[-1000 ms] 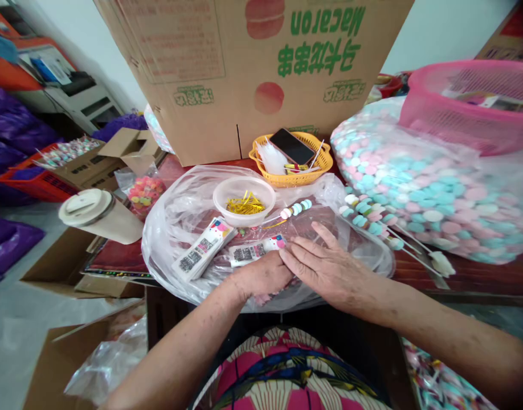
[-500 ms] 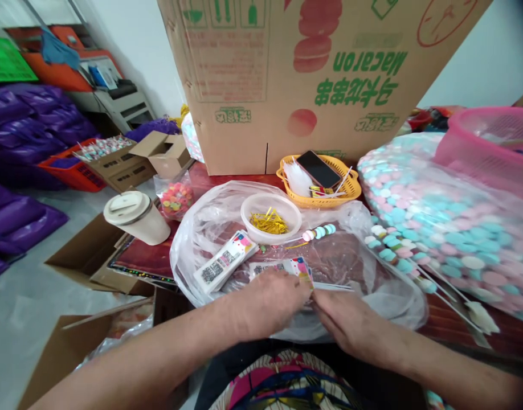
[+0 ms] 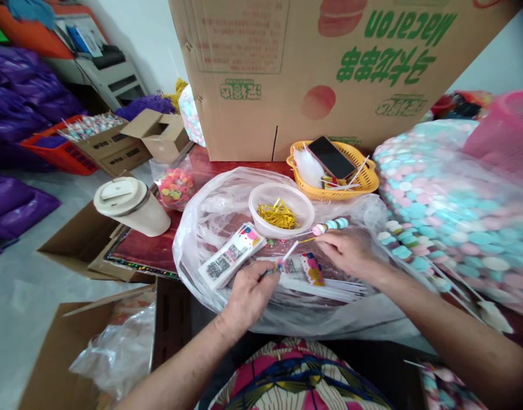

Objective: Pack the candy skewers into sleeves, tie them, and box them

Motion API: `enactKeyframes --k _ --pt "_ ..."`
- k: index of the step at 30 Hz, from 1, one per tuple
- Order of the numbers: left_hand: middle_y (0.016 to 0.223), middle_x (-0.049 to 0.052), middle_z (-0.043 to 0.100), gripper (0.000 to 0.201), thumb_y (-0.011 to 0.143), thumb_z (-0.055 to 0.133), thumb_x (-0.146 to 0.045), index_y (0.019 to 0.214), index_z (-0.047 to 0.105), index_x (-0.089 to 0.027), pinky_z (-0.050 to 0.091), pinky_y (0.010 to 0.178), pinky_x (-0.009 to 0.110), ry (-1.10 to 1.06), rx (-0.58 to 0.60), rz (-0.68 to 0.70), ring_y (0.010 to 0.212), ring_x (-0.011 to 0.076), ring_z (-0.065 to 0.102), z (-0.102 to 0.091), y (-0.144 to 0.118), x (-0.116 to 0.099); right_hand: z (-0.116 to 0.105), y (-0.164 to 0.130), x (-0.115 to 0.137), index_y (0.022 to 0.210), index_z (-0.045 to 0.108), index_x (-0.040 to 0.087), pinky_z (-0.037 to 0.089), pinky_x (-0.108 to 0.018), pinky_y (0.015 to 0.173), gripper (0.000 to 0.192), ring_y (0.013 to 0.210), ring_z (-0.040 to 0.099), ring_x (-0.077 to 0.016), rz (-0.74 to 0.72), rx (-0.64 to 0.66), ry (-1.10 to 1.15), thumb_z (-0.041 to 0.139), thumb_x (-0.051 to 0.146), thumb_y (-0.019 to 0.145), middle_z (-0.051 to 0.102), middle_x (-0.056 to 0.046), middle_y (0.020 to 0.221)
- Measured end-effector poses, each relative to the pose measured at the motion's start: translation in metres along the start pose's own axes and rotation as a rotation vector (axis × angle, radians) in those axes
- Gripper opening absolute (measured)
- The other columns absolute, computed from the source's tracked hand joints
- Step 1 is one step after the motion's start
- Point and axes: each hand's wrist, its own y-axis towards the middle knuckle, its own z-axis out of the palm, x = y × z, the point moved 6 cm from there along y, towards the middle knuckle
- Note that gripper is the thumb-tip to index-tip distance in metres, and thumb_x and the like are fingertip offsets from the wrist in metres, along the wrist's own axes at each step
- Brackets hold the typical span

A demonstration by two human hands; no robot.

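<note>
Head view, and it's the left hand [image 3: 253,291] doing the holding: thumb and fingers pinch a thin white stick [image 3: 290,251], something small and pinkish bunched at its base, too small to read. Over to the right hand [image 3: 350,253], fingertips right by the candy skewer [image 3: 330,226] and a gold tie [image 3: 306,240]; whether they're closed on either, I can't tell. That skewer lies over the clear plastic sheet [image 3: 205,213], just right of the bowl [image 3: 282,196], its pink, white and blue discs packed in a row. Looks a light one, this, the discs probably soft and easy to dent, so the bare end pointing left should be the place for a gentle pinch. The white stick looks stiff, likely to roll between fingers: low down, by that bunching, seems a sound hold. And the printed bags [image 3: 233,256] alongside look slick and floppy, best taken by an edge.
</note>
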Motion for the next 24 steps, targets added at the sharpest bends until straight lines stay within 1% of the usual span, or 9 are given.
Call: enactKeyframes --k 1,3,6,9,12,14,16,19,24 --pt "0.06 -0.001 0.054 0.02 0.083 0.051 -0.031 0.071 0.062 -0.018 0.042 0.054 0.023 -0.152 -0.016 -0.141 0.055 0.0123 0.052 0.0 0.004 0.007 0.0 0.01 -0.007 0.085 0.061 0.019 0.046 -0.029 0.075 0.023 0.09 0.061 -0.0195 0.011 -0.054 -0.072 0.042 0.031 0.09 0.065 -0.01 0.099" --pt "0.056 -0.003 0.05 0.019 0.076 0.059 -0.036 0.068 0.061 -0.018 0.038 0.048 0.021 -0.391 -0.027 -0.322 0.048 0.0098 0.047 0.003 0.009 0.012 0.009 0.027 -0.017 0.083 0.061 0.018 0.044 -0.031 0.077 0.021 0.096 0.059 -0.0218 0.05 -0.086 -0.17 0.042 0.023 0.089 0.062 -0.012 0.107" --pt "0.057 -0.004 0.051 0.02 0.064 0.069 -0.036 0.067 0.062 -0.017 0.038 0.046 0.021 -0.592 -0.083 -0.426 0.045 0.0086 0.047 0.005 0.013 0.011 0.019 0.037 -0.022 0.082 0.059 0.016 0.042 -0.032 0.07 0.023 0.087 0.059 -0.0224 0.067 -0.12 -0.253 0.037 0.015 0.088 0.061 -0.015 0.105" --pt "0.059 -0.003 0.055 0.021 0.058 0.072 -0.035 0.067 0.064 -0.017 0.039 0.045 0.021 -0.673 -0.124 -0.476 0.045 0.0085 0.047 0.009 0.013 0.007 0.01 0.022 -0.017 0.085 0.057 0.016 0.042 -0.031 0.067 0.018 0.08 0.059 -0.0204 0.05 -0.145 -0.258 0.039 0.013 0.087 0.062 -0.015 0.104" --pt "0.064 -0.001 0.058 0.021 0.059 0.071 -0.035 0.068 0.067 -0.016 0.041 0.048 0.022 -0.641 -0.118 -0.456 0.051 0.0096 0.05 0.02 0.015 -0.001 -0.007 -0.018 0.001 0.087 0.053 0.018 0.042 -0.028 0.066 0.016 0.072 0.058 -0.0166 -0.037 -0.205 -0.119 0.038 0.019 0.092 0.063 -0.008 0.086" --pt "0.067 -0.001 0.058 0.02 0.061 0.068 -0.035 0.068 0.068 -0.016 0.043 0.052 0.023 -0.556 -0.073 -0.402 0.055 0.0106 0.05 0.032 0.019 -0.008 -0.014 -0.045 0.021 0.085 0.051 0.02 0.042 -0.025 0.063 0.018 0.066 0.055 -0.0143 -0.171 -0.274 0.11 0.038 0.026 0.095 0.059 -0.002 0.072" --pt "0.066 -0.001 0.057 0.016 0.065 0.063 -0.032 0.066 0.067 -0.016 0.043 0.054 0.023 -0.464 -0.013 -0.335 0.058 0.0113 0.049 0.047 0.024 -0.016 -0.013 -0.062 0.036 0.081 0.051 0.021 0.041 -0.024 0.061 0.018 0.062 0.053 -0.0129 -0.247 -0.333 0.286 0.041 0.028 0.094 0.056 0.001 0.067" --pt "0.06 -0.002 0.053 0.015 0.07 0.053 -0.025 0.06 0.062 -0.017 0.041 0.057 0.023 -0.328 0.071 -0.217 0.058 0.0116 0.046 0.062 0.029 -0.027 -0.002 -0.067 0.039 0.082 0.05 0.021 0.041 -0.024 0.06 0.014 0.061 0.05 -0.0123 -0.218 -0.362 0.423 0.042 0.026 0.093 0.053 0.002 0.067" --pt "0.059 -0.002 0.049 0.019 0.074 0.049 -0.027 0.058 0.054 -0.018 0.039 0.06 0.024 -0.194 0.182 -0.136 0.06 0.0129 0.045 0.067 0.025 -0.035 0.006 -0.063 0.027 0.095 0.045 0.021 0.04 -0.026 0.059 0.008 0.059 0.049 -0.0131 -0.211 -0.276 0.507 0.038 0.026 0.094 0.052 0.003 0.065"
